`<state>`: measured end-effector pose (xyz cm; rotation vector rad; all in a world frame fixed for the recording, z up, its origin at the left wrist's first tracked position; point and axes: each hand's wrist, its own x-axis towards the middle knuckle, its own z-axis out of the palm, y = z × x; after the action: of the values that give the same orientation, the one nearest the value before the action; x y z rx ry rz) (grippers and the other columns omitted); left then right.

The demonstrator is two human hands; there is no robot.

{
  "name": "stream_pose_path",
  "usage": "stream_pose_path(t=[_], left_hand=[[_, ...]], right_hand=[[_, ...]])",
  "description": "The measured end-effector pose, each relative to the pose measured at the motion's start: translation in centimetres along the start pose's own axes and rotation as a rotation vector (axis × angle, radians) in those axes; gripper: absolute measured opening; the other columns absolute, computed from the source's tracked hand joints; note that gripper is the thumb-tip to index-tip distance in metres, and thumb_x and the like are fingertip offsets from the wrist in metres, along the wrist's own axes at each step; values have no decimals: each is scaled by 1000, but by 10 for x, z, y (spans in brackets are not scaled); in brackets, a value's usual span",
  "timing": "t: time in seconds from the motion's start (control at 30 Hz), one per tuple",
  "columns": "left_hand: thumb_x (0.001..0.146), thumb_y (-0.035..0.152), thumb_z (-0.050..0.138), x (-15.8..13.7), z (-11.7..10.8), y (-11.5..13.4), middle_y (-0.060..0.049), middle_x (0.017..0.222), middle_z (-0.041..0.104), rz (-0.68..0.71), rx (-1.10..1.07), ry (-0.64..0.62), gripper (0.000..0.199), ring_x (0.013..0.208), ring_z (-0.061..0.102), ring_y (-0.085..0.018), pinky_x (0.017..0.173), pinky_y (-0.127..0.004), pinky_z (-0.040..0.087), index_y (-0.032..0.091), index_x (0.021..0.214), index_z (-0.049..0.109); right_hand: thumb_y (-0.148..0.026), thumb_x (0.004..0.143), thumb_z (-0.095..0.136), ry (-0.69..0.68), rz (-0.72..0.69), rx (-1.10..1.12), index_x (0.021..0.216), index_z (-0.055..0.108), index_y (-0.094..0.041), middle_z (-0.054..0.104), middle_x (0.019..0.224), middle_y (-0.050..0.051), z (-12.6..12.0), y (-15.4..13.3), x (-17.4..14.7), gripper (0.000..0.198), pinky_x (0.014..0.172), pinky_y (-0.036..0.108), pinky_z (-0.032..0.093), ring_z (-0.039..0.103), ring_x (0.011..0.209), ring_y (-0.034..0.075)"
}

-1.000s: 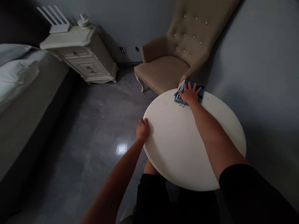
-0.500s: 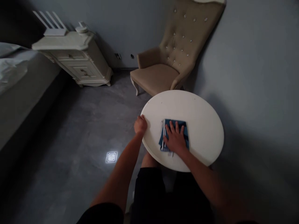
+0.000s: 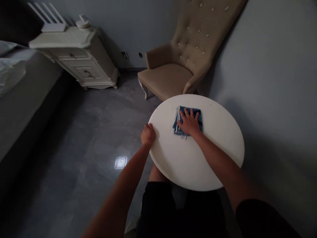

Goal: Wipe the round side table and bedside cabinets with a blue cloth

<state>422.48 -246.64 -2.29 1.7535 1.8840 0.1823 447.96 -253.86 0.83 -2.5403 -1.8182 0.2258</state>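
Observation:
A folded blue cloth (image 3: 177, 127) with a white edge lies flat on a round white table (image 3: 213, 158). My right hand (image 3: 190, 124) rests on top of the cloth, palm down and fingers spread, covering much of it. At the table's left rim, my left hand (image 3: 148, 135) is closed around the edge. Its fingertips are partly hidden by the tabletop. A small tag shows at the cloth's near side, and a few tiny dark specks dot the far part of the tabletop.
Just beyond the table stands a tan tufted armchair (image 3: 165, 77). A white nightstand (image 3: 86, 66) carries a router (image 3: 53, 23) with several antennas. A bed (image 3: 29, 86) is at the far left, and a grey wall (image 3: 279, 82) rises on the right.
My right hand has slid the cloth away from me, toward the table's far side. My left hand still holds the rim. The view has shifted slightly.

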Motion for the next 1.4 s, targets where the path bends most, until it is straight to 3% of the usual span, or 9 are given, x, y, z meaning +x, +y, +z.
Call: stream_pose_path(t=[0.2, 0.3, 0.4, 0.6, 0.8, 0.93, 1.03, 1.17, 1.4], left_hand=[[123, 51, 22, 8, 7, -1, -20, 136, 83, -27, 36, 2, 57, 126, 81, -38, 101, -47, 59, 23, 138, 69], [124, 51, 20, 9, 8, 0, -20, 138, 83, -23, 45, -10, 58, 127, 80, -38, 102, -47, 59, 23, 139, 68], [123, 50, 19, 8, 7, 0, -21, 139, 82, -18, 54, -9, 59, 128, 80, -38, 103, -46, 58, 22, 138, 68], [123, 50, 19, 5, 5, -2, -23, 138, 82, -4, 31, -20, 60, 128, 80, -39, 103, -49, 59, 20, 140, 68], [123, 49, 22, -1, 0, -2, -25, 137, 82, 19, -11, -11, 58, 127, 80, -40, 103, -49, 58, 18, 137, 69], [123, 47, 23, -6, -5, -2, -27, 135, 82, 19, -23, -19, 56, 127, 80, -39, 103, -48, 58, 17, 137, 69], [123, 48, 24, -6, -5, -4, -27, 135, 82, 23, -35, -15, 56, 127, 80, -40, 103, -48, 57, 17, 137, 69], [123, 47, 23, -2, -2, -6, -27, 134, 82, 37, -40, -7, 58, 125, 80, -41, 101, -50, 57, 16, 137, 69], [123, 50, 21, 3, 1, -4, -26, 134, 82, 15, -34, -23, 59, 126, 80, -42, 102, -50, 58, 17, 137, 68]], right_hand=[[-63, 115, 33, 47, 130, 49, 187, 32, -19, 17, 197, 17, -11, 51, 160, 85, 136, 90, 4, 9, 178, 55], [-64, 115, 30, 81, 144, 64, 188, 27, -19, 18, 196, 19, -7, 59, 186, 86, 132, 95, 2, 9, 177, 58], [-65, 115, 28, 84, 126, 57, 188, 27, -19, 17, 196, 18, -2, 55, 176, 87, 133, 94, 1, 7, 178, 58], [-62, 116, 32, 57, 112, -2, 186, 34, -18, 18, 197, 16, -1, 19, 78, 83, 139, 86, 8, 11, 179, 53], [-57, 114, 41, 21, -95, -17, 184, 40, -19, 21, 196, 13, 19, -40, -106, 80, 140, 87, 11, 10, 180, 52], [-66, 110, 45, 19, -173, 71, 183, 41, -37, 26, 194, -5, 49, -74, -224, 79, 145, 83, 6, 7, 183, 44], [-69, 109, 45, -25, -217, 100, 182, 40, -45, 24, 193, -14, 60, -84, -258, 77, 147, 79, 4, 5, 184, 39], [-67, 112, 44, -52, -240, 38, 183, 43, -35, 24, 195, -4, 43, -71, -211, 79, 145, 82, 9, 7, 183, 44], [-61, 116, 41, -12, -84, -30, 185, 38, -21, 23, 196, 13, 3, -27, -5, 80, 139, 87, 13, 14, 179, 52]])
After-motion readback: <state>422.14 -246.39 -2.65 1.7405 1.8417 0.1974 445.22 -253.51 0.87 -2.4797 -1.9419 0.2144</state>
